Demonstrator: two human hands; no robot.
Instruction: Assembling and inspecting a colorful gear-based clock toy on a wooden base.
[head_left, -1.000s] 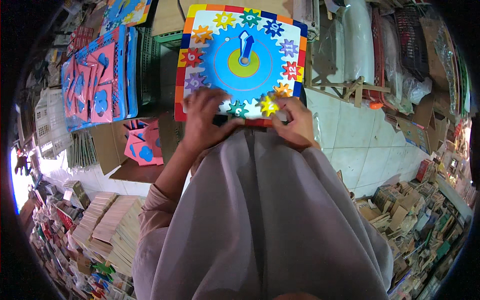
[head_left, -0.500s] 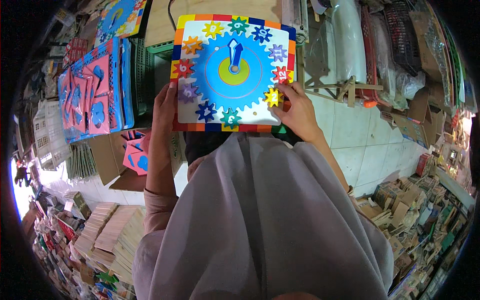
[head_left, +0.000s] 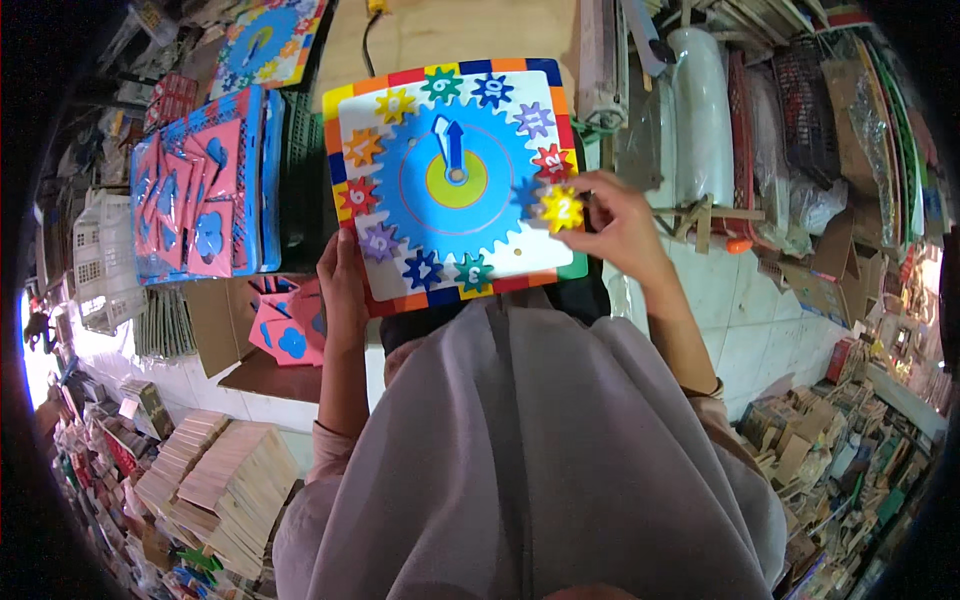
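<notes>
A square toy clock board [head_left: 356,108] with a bright multicoloured border lies above my lap, tilted slightly. A big blue toothed disc [head_left: 405,205] with a yellow-green centre fills its middle, and small coloured gears surround it. Two hands, the blue clock hand [head_left: 456,148] and a white one beside it, point toward the far edge. My left hand [head_left: 344,285] grips the board's near-left edge. Pinched in my right hand [head_left: 628,232] is a yellow gear [head_left: 560,209], raised over the board's right side and casting a shadow. A small hole shows in the near-right corner.
Beyond the board is a wooden table [head_left: 440,35]. A similar clock board [head_left: 268,45] lies at far left, near a blue crate [head_left: 268,180] of wrapped pink pieces. An open cardboard box [head_left: 228,318] holds more pink pieces. Stacked wooden boards [head_left: 235,480] stand lower left; scrap wood lies lower right.
My right hand has lifted the yellow gear off the board's right side. In the picture, the board has shifted left and nearer and turned slightly, with my left hand still on its edge.
</notes>
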